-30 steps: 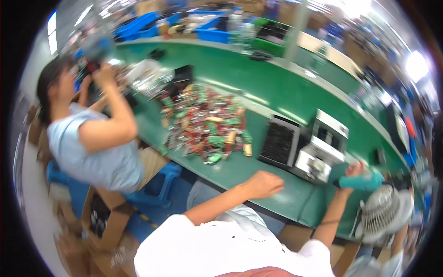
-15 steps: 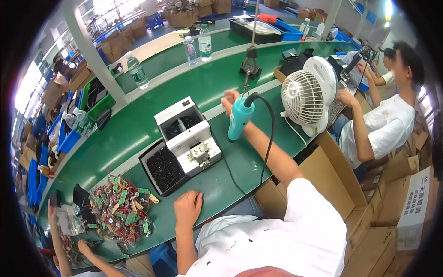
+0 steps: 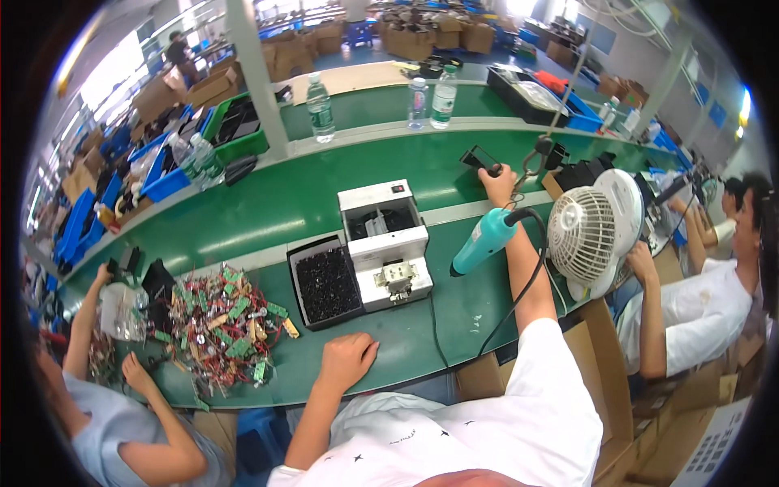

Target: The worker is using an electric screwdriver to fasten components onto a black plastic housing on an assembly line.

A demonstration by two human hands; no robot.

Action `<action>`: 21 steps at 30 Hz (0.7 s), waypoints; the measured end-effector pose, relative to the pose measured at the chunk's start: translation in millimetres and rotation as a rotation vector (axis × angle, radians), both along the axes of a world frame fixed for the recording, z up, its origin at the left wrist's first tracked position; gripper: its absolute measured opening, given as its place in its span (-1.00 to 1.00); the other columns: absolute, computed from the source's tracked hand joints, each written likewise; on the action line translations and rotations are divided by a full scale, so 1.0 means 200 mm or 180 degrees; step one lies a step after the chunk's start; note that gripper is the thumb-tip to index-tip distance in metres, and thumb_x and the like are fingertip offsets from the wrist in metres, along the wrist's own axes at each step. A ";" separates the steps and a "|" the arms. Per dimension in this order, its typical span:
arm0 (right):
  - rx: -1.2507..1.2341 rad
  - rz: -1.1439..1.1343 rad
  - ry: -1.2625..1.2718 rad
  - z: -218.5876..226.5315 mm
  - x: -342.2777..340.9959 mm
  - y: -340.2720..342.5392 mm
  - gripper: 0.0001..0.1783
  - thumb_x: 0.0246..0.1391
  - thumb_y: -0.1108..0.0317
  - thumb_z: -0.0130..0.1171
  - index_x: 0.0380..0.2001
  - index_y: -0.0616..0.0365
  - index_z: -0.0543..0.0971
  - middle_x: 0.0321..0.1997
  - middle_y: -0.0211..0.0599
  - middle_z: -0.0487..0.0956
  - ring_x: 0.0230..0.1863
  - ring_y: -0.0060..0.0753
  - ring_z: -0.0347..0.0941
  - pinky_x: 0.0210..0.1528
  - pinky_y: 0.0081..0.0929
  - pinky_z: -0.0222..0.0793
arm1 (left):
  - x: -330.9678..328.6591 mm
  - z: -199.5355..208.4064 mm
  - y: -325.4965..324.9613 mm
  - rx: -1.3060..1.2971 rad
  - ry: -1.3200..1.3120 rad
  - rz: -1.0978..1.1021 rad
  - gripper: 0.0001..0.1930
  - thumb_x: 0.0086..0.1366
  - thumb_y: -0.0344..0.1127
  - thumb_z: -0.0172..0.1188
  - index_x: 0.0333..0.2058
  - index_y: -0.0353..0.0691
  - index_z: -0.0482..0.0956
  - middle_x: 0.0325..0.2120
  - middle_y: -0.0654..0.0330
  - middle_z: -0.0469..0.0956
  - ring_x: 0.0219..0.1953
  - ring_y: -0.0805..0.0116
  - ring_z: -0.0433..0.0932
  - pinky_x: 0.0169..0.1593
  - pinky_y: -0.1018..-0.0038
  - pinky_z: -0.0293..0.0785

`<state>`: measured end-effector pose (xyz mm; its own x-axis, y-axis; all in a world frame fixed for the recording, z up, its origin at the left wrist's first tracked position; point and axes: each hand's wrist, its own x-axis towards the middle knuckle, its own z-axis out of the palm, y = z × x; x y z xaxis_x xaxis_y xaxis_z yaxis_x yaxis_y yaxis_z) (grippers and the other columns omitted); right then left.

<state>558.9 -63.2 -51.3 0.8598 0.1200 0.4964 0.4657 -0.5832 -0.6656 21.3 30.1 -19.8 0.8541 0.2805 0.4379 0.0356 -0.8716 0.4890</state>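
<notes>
My right hand (image 3: 498, 185) reaches over the green belt, its fingers closed on a black plastic frame-like part (image 3: 479, 160). Just below that hand, a teal electric screwdriver (image 3: 484, 241) hangs tilted from a cord and hook, in front of my forearm. My left hand (image 3: 347, 360) rests loosely curled at the near table edge, with nothing visible in it. Ahead of it sit a black tray of small dark screws (image 3: 326, 282) and a white screw-feeding machine (image 3: 388, 252). To its left lies a heap of green circuit boards with red wires (image 3: 227, 325).
A white fan (image 3: 583, 231) stands at the right, beside a co-worker in a white shirt (image 3: 690, 308). At the left another person's hands (image 3: 138, 373) work near the heap. Bottles (image 3: 320, 109) stand beyond the belt. An open cardboard box (image 3: 604, 365) is at my right.
My right hand has reached farther over the belt and taken hold of the black plastic part. The view has swung left. My left hand stays curled on the table edge.
</notes>
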 end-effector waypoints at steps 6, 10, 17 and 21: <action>0.3804 0.3494 0.3273 0.61 -0.78 0.00 -0.44 0.01 0.06 0.10 -0.03 0.27 0.41 -0.06 -0.10 0.51 -0.13 -0.23 0.49 -0.07 -0.35 0.39 | 0.09 0.36 0.03 -0.0907 -0.0757 -0.0724 -0.88 0.01 -0.51 0.20 -0.41 -0.23 0.50 -0.45 0.23 0.51 -0.47 0.28 0.45 -0.36 0.48 0.38; 0.2917 0.4083 0.3828 0.80 -1.00 0.04 -0.43 0.07 0.02 -0.01 0.01 0.26 0.40 -0.05 -0.13 0.51 -0.08 -0.23 0.47 -0.04 -0.32 0.38 | 0.31 0.71 0.17 -0.1239 -0.1439 -0.0787 -0.49 0.03 -0.50 0.19 0.03 -0.22 0.38 0.00 0.14 0.41 -0.09 0.23 0.41 0.00 0.42 0.36; 0.1421 0.4280 0.4190 0.86 -1.16 0.11 -0.42 0.14 -0.04 -0.12 -0.02 0.26 0.43 -0.02 -0.15 0.49 -0.03 -0.25 0.44 0.02 -0.32 0.34 | 0.51 0.87 0.23 -0.1655 -0.1449 -0.1410 -0.60 0.13 -0.41 0.21 -0.04 -0.21 0.33 -0.18 0.18 0.42 -0.12 0.38 0.39 0.01 0.47 0.30; 0.1005 0.3742 0.1027 0.93 -1.37 0.12 -0.40 0.18 -0.06 -0.18 -0.09 0.31 0.46 -0.08 -0.09 0.52 -0.10 -0.20 0.46 0.03 -0.29 0.34 | 0.38 0.75 0.14 -0.2503 -0.1820 -0.0209 -0.74 0.16 -0.45 0.18 -0.19 -0.21 0.34 -0.28 0.20 0.44 -0.23 0.43 0.39 -0.07 0.50 0.32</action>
